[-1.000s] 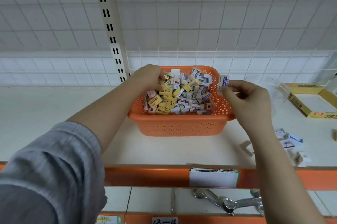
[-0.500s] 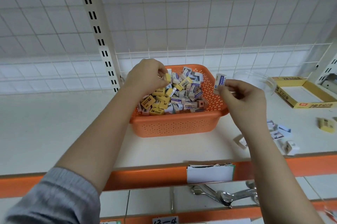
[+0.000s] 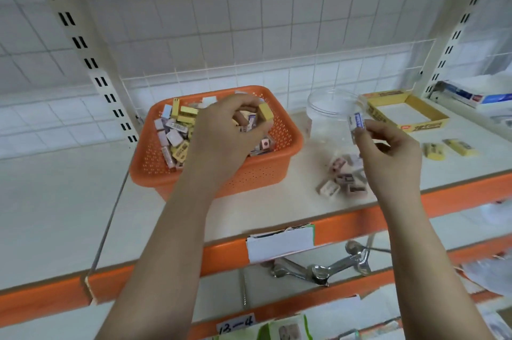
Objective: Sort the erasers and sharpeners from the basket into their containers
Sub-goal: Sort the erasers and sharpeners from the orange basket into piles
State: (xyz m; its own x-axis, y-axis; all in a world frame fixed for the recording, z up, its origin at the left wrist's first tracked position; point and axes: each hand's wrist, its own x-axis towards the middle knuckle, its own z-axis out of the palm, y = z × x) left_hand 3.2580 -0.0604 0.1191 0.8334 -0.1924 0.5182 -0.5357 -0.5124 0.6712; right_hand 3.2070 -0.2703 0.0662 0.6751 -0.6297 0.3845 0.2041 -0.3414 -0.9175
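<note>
Hands pinch erasers: left hand a yellow eraser, right hand a blue-labelled eraser, print unreadable.

Orange basket heaped with erasers, clear jar beside

Metal wrench on lower shelf, paper label above it

shelf carrying orange basket under left hand | clear jar, yellow box lying beyond right hand | sharpeners lying beside it | 2 yellow erasers sitting rightward
</note>
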